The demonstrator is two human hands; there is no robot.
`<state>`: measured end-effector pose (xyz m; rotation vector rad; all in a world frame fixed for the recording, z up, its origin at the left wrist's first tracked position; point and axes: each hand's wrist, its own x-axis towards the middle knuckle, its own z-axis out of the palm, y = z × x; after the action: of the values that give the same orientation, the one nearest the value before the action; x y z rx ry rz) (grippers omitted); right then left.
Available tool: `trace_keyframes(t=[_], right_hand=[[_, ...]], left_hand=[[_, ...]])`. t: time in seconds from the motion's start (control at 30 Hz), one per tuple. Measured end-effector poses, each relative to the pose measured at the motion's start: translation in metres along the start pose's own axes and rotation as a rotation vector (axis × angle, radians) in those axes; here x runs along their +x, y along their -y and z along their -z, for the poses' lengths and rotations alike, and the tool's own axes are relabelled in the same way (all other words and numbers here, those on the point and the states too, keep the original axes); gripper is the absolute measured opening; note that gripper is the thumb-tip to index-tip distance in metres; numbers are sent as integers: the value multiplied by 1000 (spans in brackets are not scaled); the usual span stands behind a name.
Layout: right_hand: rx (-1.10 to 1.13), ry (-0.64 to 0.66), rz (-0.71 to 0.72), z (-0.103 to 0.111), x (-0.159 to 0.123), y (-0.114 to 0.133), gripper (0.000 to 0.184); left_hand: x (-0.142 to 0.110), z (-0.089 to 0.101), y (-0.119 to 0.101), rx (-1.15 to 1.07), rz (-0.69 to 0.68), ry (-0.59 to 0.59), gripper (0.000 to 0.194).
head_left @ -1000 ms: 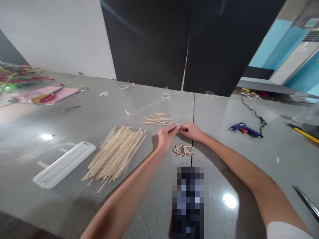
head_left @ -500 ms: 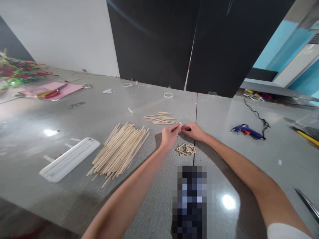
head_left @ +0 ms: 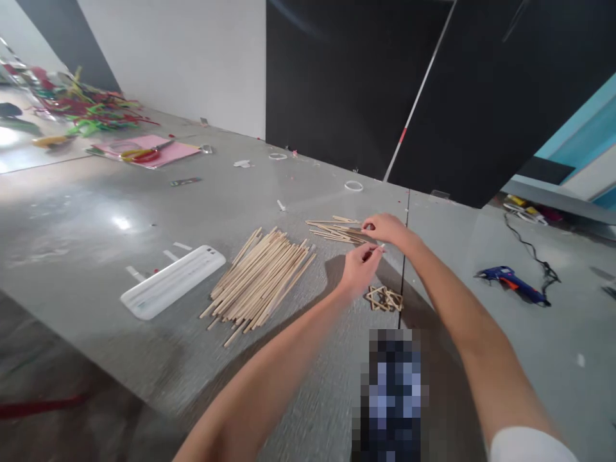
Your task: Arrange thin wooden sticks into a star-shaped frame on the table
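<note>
Head view: the grey tabletop (head_left: 250,192) is backed by black panels (head_left: 346,77). Above it, a small pale piece (head_left: 382,247) is pinched by the left hand (head_left: 360,266). The right hand (head_left: 386,229) is held narrow-fingered at thin sticks (head_left: 332,230); its grip cannot be told.

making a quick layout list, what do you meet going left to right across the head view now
white plastic tray → large bundle of sticks → stick stars → blue glue gun

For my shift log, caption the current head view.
Right hand at thin pale wooden sticks, above small wooden stars.
</note>
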<state>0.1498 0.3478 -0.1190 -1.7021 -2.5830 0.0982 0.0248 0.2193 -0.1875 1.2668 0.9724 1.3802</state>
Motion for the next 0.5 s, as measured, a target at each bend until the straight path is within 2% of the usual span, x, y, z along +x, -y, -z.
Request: trace_keyframes(t=[0.07,0.17,0.33,0.5], right_hand=[[-16,8,1,2,14,15,26],[-27,-2,3,0,22,27,32],[45,-15,33,3,18,18,31],[162,57,111,7,14,14,28]], left_hand=[[1,0,1,-53,51,-31,39],[3,-1,4,-83,58,4,40],[2,-1,5,-73,52,45,46],[3,-3,8,-108,21,80,55]])
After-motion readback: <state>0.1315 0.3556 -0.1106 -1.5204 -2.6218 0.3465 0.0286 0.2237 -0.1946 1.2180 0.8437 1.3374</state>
